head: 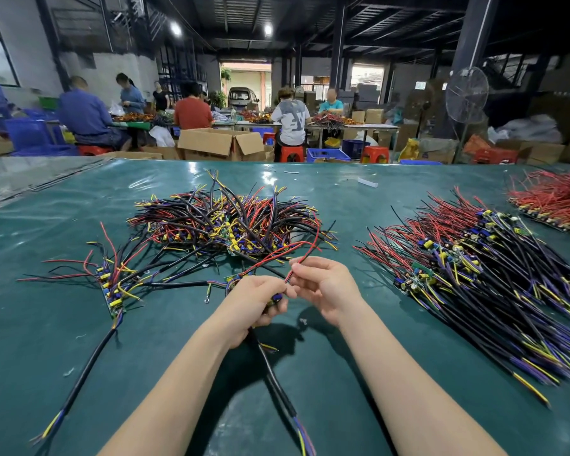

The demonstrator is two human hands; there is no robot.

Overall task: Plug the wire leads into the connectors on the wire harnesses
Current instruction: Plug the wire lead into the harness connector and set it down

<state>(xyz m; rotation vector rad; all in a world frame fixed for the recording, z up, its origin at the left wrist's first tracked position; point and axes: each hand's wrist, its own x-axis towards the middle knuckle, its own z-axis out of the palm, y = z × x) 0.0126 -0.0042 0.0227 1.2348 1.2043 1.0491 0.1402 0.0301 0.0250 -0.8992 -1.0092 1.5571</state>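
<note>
Blue crates (30,133) and an open cardboard box (221,143) stand beyond the table (79,340), contents hidden. The left hand (254,304) grips 1 wire harness (270,373) by its board end; close beside it, the right hand (326,284) pinches a red lead (305,255).

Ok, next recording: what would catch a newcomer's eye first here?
The two bare hands at the centre front: the left hand grips a harness with a black cable trailing toward the camera, while the right hand pinches a red wire lead close to it. Behind them a tangled pile of red, black and yellow wires sits mid-table, and a neater fanned stack of harnesses fills the right side of the green table.
</note>
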